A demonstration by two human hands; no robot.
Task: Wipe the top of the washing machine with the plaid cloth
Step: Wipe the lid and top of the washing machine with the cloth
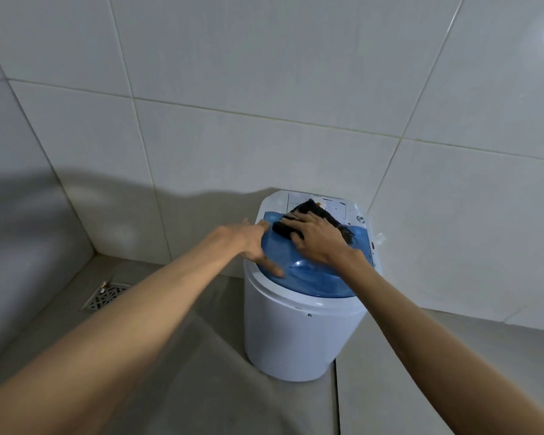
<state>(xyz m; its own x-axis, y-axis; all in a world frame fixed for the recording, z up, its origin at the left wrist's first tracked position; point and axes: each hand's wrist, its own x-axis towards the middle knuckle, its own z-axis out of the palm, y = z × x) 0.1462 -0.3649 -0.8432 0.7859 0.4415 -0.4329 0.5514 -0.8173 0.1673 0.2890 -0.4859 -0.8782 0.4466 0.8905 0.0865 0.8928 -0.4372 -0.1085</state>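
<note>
A small white washing machine with a blue translucent lid stands on the floor against the tiled wall. A dark cloth lies across the back of the lid and the white control panel. My right hand presses flat on the cloth, fingers spread. My left hand rests on the lid's left edge with fingers apart, holding nothing. The cloth's plaid pattern is too dark to make out.
White wall tiles rise behind the machine, with a corner at the left. A metal floor drain sits in the grey floor to the left. A floor joint runs toward me from the machine's base.
</note>
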